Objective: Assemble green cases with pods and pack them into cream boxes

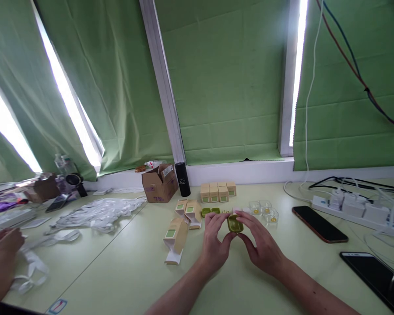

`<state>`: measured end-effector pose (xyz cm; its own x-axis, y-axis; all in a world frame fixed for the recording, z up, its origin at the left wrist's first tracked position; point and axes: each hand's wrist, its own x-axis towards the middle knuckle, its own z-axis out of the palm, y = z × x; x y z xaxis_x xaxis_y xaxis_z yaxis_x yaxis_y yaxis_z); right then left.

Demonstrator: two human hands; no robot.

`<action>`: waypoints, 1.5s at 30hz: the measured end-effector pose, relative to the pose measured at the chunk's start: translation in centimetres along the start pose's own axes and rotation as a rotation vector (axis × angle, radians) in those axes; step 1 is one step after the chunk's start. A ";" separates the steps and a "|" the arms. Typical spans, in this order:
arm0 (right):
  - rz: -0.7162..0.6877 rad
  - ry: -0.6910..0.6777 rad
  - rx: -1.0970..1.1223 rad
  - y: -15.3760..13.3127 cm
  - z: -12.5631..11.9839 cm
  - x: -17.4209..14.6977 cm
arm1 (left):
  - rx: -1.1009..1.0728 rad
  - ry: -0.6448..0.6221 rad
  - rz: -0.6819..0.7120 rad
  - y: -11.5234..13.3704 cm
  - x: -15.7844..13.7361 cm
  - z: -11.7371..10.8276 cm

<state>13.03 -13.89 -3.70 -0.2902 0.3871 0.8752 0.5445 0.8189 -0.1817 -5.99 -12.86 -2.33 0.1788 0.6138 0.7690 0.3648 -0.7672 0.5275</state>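
Observation:
Both of my hands are raised over the table around a small olive-green square case (pixel 235 223). My left hand (pixel 216 236) pinches its left side between thumb and fingers, and my right hand (pixel 261 243) does the same on the right. What lies inside the case is too small to make out. Just behind my left fingers sits another green case (pixel 211 211), partly covered. Small clear containers (pixel 264 211) with yellow bits in them stand beyond my right hand. Open cardboard boxes (pixel 176 235) with green labels lie left of my hands.
A row of small tan boxes (pixel 218 192) stands at the back, near a brown carton (pixel 160 183) and a black cylinder (pixel 183 180). Phones (pixel 319 223) and a power strip (pixel 354 208) lie right. White straps (pixel 101 214) and another person's hand (pixel 5 258) are left.

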 end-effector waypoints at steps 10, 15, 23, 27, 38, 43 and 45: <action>0.089 0.016 0.096 -0.1 0.3 -0.3 | -0.079 0.071 -0.331 -0.2 0.7 0.3; 0.070 -0.010 0.053 -0.1 0.5 -0.4 | -0.169 0.048 -0.455 -0.2 1.1 0.4; 0.102 0.024 0.082 0.0 0.9 -0.4 | -0.285 -0.024 -0.537 0.8 1.2 0.3; 0.210 0.010 0.169 -0.1 0.9 -0.3 | -0.284 -0.042 -0.469 0.6 1.0 0.3; 0.379 0.038 0.358 0.1 0.6 0.1 | -0.091 -0.043 -0.145 0.0 0.3 -0.6; 0.385 0.031 0.371 0.5 0.8 -0.1 | -0.038 -0.110 -0.069 0.6 0.4 -0.5; 0.397 0.039 0.371 0.5 0.9 -0.2 | -0.006 -0.147 -0.036 0.8 0.4 -0.6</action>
<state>12.65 -13.14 -4.34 -0.0855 0.6866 0.7220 0.2899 0.7104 -0.6413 -6.21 -13.33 -1.35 0.2978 0.6614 0.6884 0.3680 -0.7449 0.5565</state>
